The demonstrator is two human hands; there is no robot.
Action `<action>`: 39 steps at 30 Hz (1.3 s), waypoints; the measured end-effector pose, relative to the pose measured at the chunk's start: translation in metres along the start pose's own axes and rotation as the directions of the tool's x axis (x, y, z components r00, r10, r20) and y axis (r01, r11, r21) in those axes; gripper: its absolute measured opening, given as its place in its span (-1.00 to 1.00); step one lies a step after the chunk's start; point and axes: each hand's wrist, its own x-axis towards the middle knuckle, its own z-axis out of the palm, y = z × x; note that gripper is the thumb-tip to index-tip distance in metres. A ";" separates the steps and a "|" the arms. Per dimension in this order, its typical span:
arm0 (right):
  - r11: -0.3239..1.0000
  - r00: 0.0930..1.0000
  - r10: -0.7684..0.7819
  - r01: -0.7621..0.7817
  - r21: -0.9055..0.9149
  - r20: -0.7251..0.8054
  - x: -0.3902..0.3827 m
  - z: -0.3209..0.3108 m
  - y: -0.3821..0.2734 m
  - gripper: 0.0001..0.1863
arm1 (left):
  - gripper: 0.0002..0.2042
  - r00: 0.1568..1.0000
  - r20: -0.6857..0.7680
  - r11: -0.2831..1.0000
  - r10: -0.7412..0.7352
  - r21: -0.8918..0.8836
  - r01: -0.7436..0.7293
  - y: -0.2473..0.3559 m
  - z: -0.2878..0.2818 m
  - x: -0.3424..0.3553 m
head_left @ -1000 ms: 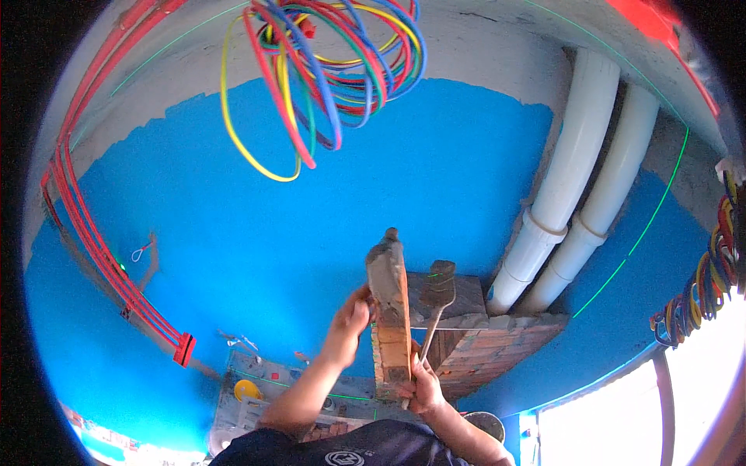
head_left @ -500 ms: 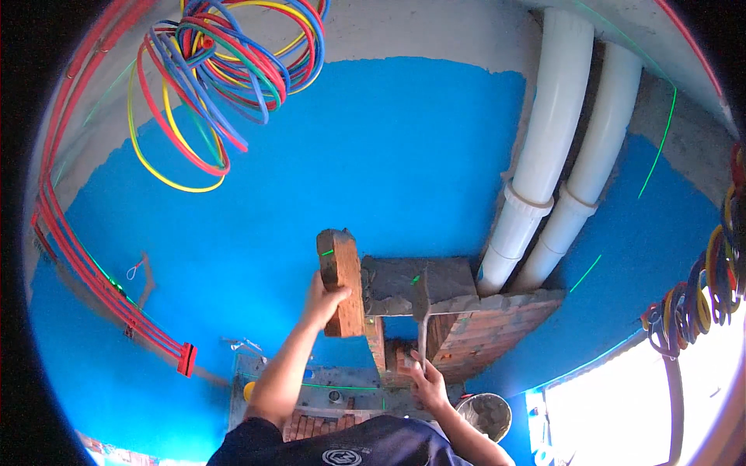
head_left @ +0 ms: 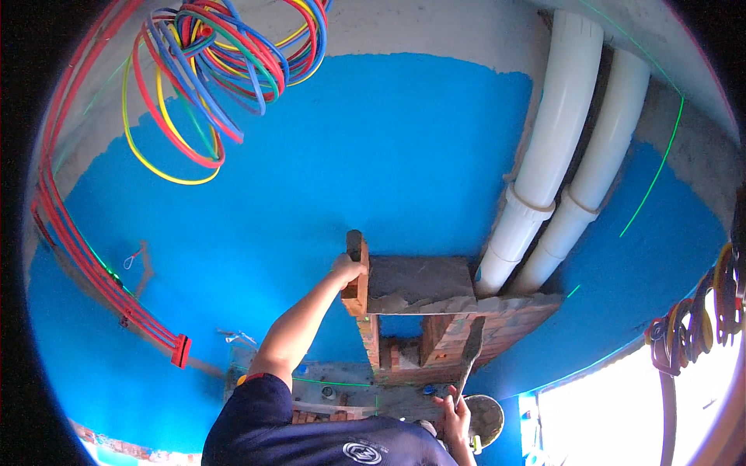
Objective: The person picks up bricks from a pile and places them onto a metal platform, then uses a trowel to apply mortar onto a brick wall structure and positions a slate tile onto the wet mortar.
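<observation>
My left hand [head_left: 349, 269] grips a red-brown brick [head_left: 356, 298] with grey mortar on its upper end. The brick stands on edge at the left end of a grey mortar-covered ledge [head_left: 420, 284]; whether the two touch I cannot tell. In my right hand [head_left: 454, 420] is a trowel [head_left: 472, 347], held by its handle, its mortar-smeared blade pointing up in front of the brickwork [head_left: 509, 330] under the ledge. That hand is low, beside a round bucket [head_left: 497, 420] of grey mortar.
Two white pipes [head_left: 536, 179] rise behind the ledge's right end, against the blue wall [head_left: 365, 147]. Coiled coloured cables [head_left: 225, 70] hang at upper left; red conduits [head_left: 116, 299] run down the left side. More cable coils [head_left: 691, 318] hang at right.
My left hand has brought the brick right, to the ledge's left end, and turned it. My right hand has lowered the trowel from the ledge toward the bucket.
</observation>
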 end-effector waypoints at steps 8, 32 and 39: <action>0.995 0.995 0.091 -0.089 0.035 -0.048 -0.023 -0.006 -0.004 -0.62 | -0.56 0.998 -0.057 0.997 0.009 0.071 -0.005 -0.004 -0.011 0.001; 0.992 0.995 0.096 -0.097 0.078 0.014 -0.003 -0.004 -0.007 -0.53 | -0.77 0.983 -0.066 0.979 0.169 0.123 -0.160 0.022 0.015 0.009; 0.995 0.999 0.045 -0.044 0.093 -0.014 0.004 -0.005 -0.011 -0.56 | -0.74 0.978 -0.064 0.958 0.197 0.224 -0.178 0.060 0.033 0.004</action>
